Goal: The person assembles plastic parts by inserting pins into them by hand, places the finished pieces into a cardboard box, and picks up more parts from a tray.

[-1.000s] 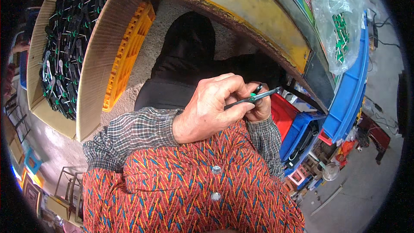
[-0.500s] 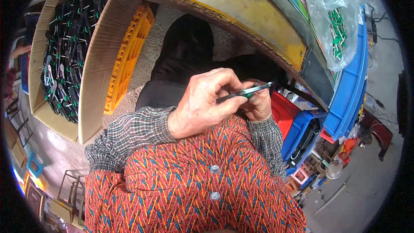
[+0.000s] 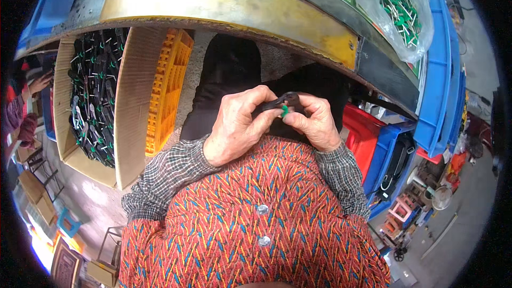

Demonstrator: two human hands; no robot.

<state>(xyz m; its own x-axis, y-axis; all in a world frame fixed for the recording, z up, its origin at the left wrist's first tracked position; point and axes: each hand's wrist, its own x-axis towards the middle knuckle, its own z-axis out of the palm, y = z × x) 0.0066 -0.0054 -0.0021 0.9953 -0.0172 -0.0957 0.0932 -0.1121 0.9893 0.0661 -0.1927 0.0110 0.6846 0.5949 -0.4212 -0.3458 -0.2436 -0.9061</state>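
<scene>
In front of my apron, my left hand (image 3: pixel 238 121) pinches a dark, slim part (image 3: pixel 289 97) whose rounded end sticks out past the fingertips. My right hand (image 3: pixel 319 121) meets it from the other side, thumb and fingers closed around a small green-headed piece (image 3: pixel 285 111) held against the dark part. Fingers cover most of both pieces, so I cannot tell whether they are joined. At the left, a cardboard box (image 3: pixel 140 90) holds many similar black parts (image 3: pixel 95 96) with green and whitish pins. A clear plastic bag (image 3: pixel 368 8) of green-headed pins (image 3: pixel 399 10) lies on the worktable.
The worktable's metal-clad edge (image 3: pixel 234 8) curves across above my knees. A yellow plastic crate (image 3: pixel 169 90) stands beside the box. To the right are blue trays (image 3: pixel 433 90), a red bin (image 3: pixel 360 130) and a blue bin (image 3: pixel 377 173). Another person's hand (image 3: pixel 41 82) shows far left.
My right hand has come up beside the left, and a green piece now shows between the fingertips. The dark part has turned in my grip. The whole view has shifted.
</scene>
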